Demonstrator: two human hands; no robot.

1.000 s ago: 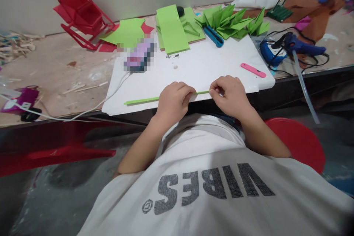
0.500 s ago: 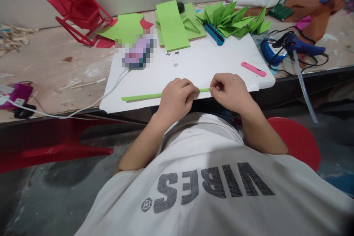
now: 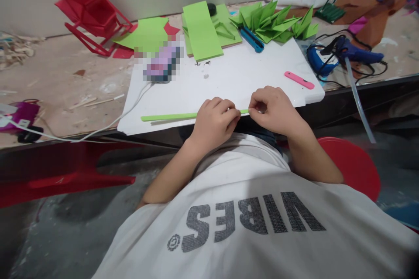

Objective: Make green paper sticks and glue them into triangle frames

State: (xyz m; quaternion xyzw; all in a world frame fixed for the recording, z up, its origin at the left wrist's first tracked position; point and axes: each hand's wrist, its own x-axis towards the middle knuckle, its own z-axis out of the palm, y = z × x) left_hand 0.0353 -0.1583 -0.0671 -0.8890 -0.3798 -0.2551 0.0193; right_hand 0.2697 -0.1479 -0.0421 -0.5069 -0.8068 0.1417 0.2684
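Note:
A long thin green paper strip lies along the near edge of a white board. My left hand is closed around the strip near its right part, fingers curled over it. My right hand pinches the strip's right end between thumb and fingertips. The two hands sit close together, only a short bit of strip showing between them. The strip's left end sticks out past my left hand.
On the board's far side lie green paper sheets, folded green pieces, a blue cutter and a pink cutter. A blue glue gun sits right, a red model chair at the back left, a red stool beside me.
My left hand has slid right along the strip, closer to my right hand, leaving more of the strip bare on the left. The view shifted slightly.

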